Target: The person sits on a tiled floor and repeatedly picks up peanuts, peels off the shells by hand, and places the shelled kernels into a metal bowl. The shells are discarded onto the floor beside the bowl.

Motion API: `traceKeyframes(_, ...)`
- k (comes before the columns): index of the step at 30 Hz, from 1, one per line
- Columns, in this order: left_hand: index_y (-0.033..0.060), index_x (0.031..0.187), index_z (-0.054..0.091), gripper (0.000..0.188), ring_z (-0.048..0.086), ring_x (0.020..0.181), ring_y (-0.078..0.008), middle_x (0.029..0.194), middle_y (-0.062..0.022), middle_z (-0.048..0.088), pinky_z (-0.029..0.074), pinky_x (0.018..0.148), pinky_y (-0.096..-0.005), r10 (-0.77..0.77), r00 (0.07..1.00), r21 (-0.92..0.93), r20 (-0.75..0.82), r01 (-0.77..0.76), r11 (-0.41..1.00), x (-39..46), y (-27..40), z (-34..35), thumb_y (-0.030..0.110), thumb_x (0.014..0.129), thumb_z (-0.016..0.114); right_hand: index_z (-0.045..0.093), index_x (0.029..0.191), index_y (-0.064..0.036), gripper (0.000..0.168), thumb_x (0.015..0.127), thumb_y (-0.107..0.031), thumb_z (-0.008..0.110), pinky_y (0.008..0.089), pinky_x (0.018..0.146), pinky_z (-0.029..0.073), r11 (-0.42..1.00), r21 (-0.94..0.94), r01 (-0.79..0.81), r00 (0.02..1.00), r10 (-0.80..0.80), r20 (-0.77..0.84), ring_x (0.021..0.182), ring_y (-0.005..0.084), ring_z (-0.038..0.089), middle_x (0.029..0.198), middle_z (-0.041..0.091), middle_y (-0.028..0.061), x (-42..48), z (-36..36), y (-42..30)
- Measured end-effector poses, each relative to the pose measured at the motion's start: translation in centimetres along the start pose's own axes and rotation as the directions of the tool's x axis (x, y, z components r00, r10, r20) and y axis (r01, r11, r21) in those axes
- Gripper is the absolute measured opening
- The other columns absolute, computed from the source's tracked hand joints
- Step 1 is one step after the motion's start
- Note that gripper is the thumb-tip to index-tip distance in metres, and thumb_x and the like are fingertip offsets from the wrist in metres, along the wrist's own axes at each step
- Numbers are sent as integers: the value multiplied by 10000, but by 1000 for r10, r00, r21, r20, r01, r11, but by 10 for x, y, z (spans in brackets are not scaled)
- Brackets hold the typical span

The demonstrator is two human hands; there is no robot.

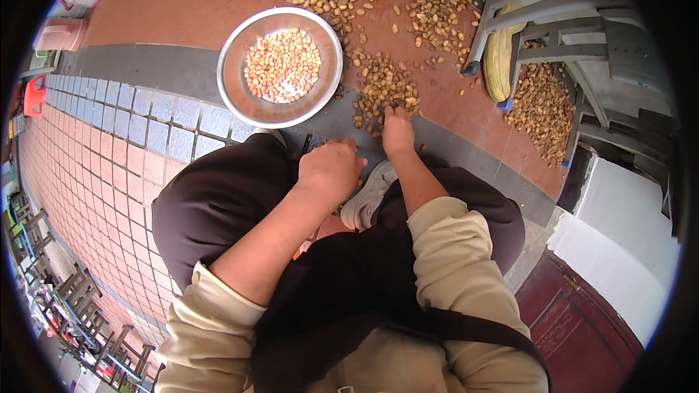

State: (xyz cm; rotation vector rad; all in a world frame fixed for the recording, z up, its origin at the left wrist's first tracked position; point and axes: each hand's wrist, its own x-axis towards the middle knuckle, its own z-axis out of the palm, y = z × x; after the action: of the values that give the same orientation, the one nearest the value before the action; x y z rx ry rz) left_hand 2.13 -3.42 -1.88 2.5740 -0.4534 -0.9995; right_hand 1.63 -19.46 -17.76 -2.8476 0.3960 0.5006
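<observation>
My right hand point(398, 130) reaches down to the near edge of a small heap of unshelled peanuts point(386, 84) on the floor, its fingertips among the pods. My left hand point(334, 164) is held above the floor between my knees, fingers curled; whether anything is inside it is hidden. Ahead and to the left stands a round metal basin point(228, 87) with shelled peanut kernels point(284, 60) on its bottom. More unshelled peanuts point(437, 5) lie spread over the red floor beyond the small heap.
A grey chair frame point(480, 38) stands at the right, with a long yellow-green gourd point(497, 65) by its legs. Another pile of unshelled peanuts point(540, 106) lies behind it. My shoe point(367, 202) is just below my hands. A red stool point(34, 96) is far left.
</observation>
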Motion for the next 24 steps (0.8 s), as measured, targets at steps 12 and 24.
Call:
traceKeyframes(12, 27, 914, 540, 248, 590, 787, -325, 859, -167, 594, 483, 675, -401, 22, 993, -20, -118, -25, 999, -8, -5, -10, 243, 794, 550, 537, 944, -5, 192, 780, -103, 561, 324, 653, 485, 951, 290, -107, 994, 102, 34, 815, 253, 542, 872, 551, 143, 6, -16, -16)
traceKeyframes(24, -1, 977, 540, 231, 525, 668, -85, 850, -46, 568, 453, 604, -227, -4, 879, -666, -476, -358, 654, -48, 11, -59, 53, 763, 609, 530, 981, 15, 157, 849, -65, 498, 205, 623, 408, -117, 969, -219, 939, -293, 177, 735, 110, 524, 868, 572, 68, -91, -202, -55)
